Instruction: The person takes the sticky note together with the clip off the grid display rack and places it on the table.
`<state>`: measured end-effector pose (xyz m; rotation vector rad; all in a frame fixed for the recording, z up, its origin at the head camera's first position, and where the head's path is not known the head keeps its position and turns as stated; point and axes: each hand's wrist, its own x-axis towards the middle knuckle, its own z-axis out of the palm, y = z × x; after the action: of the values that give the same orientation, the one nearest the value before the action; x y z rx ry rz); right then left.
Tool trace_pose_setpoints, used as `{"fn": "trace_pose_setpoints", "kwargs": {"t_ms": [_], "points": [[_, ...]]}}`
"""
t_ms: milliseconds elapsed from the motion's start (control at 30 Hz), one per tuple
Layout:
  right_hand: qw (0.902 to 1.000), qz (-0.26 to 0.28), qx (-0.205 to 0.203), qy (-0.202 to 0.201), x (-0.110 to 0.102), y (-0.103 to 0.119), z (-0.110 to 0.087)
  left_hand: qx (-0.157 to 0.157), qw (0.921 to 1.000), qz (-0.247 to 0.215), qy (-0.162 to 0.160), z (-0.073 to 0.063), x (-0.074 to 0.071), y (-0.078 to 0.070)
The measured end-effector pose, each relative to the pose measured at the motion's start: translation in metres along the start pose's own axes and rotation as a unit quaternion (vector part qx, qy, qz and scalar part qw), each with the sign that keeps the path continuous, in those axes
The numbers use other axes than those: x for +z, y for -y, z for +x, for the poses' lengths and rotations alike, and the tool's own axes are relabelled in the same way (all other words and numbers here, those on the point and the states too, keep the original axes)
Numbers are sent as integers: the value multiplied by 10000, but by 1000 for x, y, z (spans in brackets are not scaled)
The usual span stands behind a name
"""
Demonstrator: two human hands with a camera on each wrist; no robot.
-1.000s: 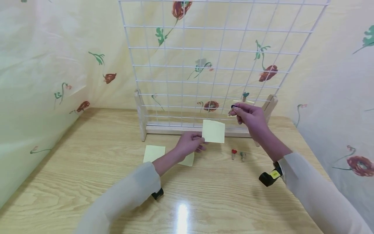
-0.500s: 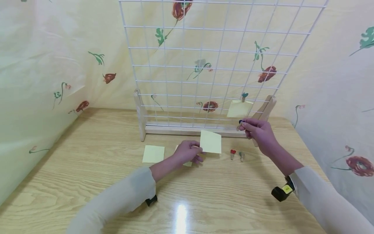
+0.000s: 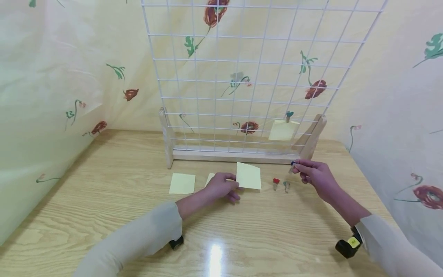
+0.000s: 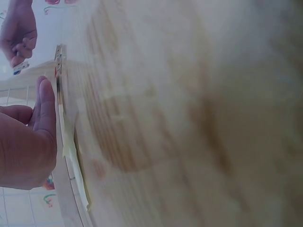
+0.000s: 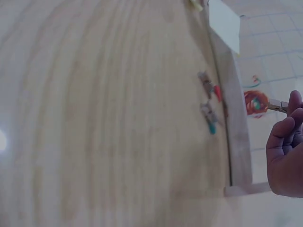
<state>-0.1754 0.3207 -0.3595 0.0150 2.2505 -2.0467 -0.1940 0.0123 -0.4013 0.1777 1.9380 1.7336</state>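
My left hand [image 3: 221, 186] pinches a pale yellow sticky note [image 3: 248, 176] by its left edge, just above the table. In my right hand [image 3: 316, 176] is a small wooden clothespin [image 5: 277, 105] with a dark blue top, pinched between thumb and fingers at the right foot of the rack. A second sticky note [image 3: 283, 130] hangs on the white wire grid [image 3: 216, 82], clipped by a clothespin with a green heart [image 3: 289, 114]. On the table between my hands lie a red-heart clothespin [image 3: 275, 184] and a green-topped clothespin [image 3: 286, 186].
Another sticky note [image 3: 182, 183] lies flat at the left, and one more [image 3: 209, 178] is partly hidden behind my left hand. The grid stands in a wooden base [image 3: 235, 157] at the back of the table [image 3: 138, 215]. Flower-patterned cloth [image 3: 45, 115] surrounds it.
My right hand has come down and right from the hanging note, still holding the blue-topped clothespin. My left hand has lowered its sticky note toward the table.
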Motion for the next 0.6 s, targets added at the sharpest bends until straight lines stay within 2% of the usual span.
{"fn": "trace_pose_setpoints", "kwargs": {"t_ms": [300, 600], "points": [[9937, -945, 564, 195, -9, -14, -5, -112, 9999, 118, -50, -3, 3, 1], [9868, -1124, 1111, 353, -18, -22, -6, -231, 9995, 180, 68, -6, 3, 0]]}}
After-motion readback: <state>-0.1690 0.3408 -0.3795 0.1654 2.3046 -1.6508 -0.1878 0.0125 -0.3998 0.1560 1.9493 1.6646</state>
